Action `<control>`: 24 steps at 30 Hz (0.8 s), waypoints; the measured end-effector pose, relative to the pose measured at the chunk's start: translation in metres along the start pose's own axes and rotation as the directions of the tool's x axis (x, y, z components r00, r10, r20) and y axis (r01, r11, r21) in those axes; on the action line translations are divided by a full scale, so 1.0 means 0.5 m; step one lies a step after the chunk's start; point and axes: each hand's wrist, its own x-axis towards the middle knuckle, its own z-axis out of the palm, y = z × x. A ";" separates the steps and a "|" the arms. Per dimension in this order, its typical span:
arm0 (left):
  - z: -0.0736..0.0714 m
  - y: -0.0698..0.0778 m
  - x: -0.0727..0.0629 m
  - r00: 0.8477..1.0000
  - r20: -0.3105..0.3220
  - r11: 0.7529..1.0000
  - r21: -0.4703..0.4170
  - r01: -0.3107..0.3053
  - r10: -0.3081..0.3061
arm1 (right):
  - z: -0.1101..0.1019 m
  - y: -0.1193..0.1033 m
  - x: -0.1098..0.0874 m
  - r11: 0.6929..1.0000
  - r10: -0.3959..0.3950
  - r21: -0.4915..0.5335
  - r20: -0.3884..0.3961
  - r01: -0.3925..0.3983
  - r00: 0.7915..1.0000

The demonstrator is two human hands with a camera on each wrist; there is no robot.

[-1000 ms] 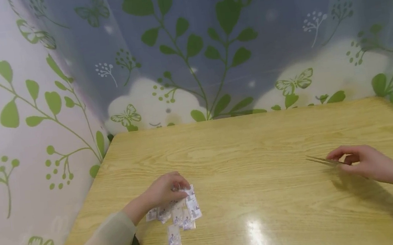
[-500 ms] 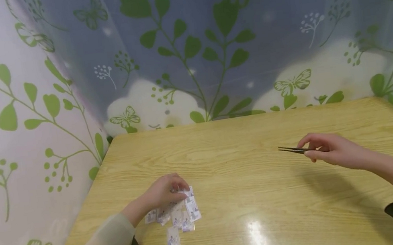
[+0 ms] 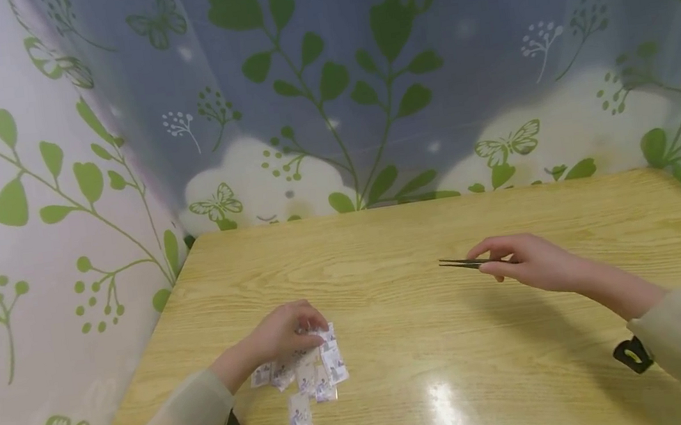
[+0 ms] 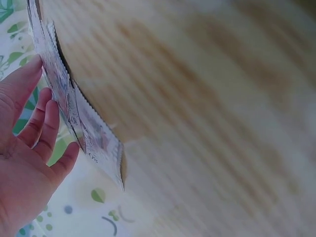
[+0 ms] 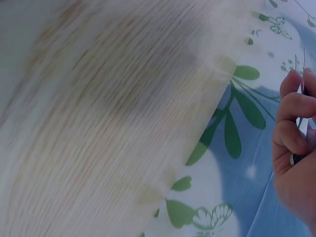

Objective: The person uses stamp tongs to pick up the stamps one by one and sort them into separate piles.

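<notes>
Small white sachets with purplish print [image 3: 334, 363] lie overlapping on the left part of the table in the head view. Over them my left hand [image 3: 287, 332] rests, covering some of the pile. The left wrist view has its relaxed fingers [image 4: 48, 128] at the edge of the sachets [image 4: 101, 131], not curled round any. One separate sachet [image 3: 300, 413] lies nearer to me. On the right, above the table, my right hand [image 3: 532, 264] pinches dark tweezers [image 3: 460, 264] whose slightly parted tips point left, with nothing between them. Part of that hand [image 5: 296, 138] shows in the right wrist view.
The wood-grain table [image 3: 382, 250] meets a blue and white leaf-patterned cloth [image 3: 334, 101] at the back. Another patterned cloth [image 3: 38, 275] stands along the left. Glare lies on the tabletop near its front middle.
My right hand has carried the tweezers leftward across the table, rising a little in the first half second. My left hand and the sachets stay where they were.
</notes>
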 end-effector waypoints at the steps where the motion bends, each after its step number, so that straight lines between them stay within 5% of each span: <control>1: 0.000 0.000 0.000 1.000 0.001 1.000 0.000 -0.001 0.001 | 0.004 -0.001 0.006 1.000 0.003 -0.005 0.002 -0.003 1.000; 12: -0.009 -0.003 0.001 0.999 0.001 0.999 0.007 -0.035 0.035 | 0.073 -0.008 0.090 0.996 -0.052 -0.068 0.087 0.058 0.995; 24: -0.008 0.003 0.000 1.000 0.014 1.000 0.000 -0.012 0.012 | 0.170 -0.063 0.194 0.964 -0.172 -0.158 0.251 0.216 0.953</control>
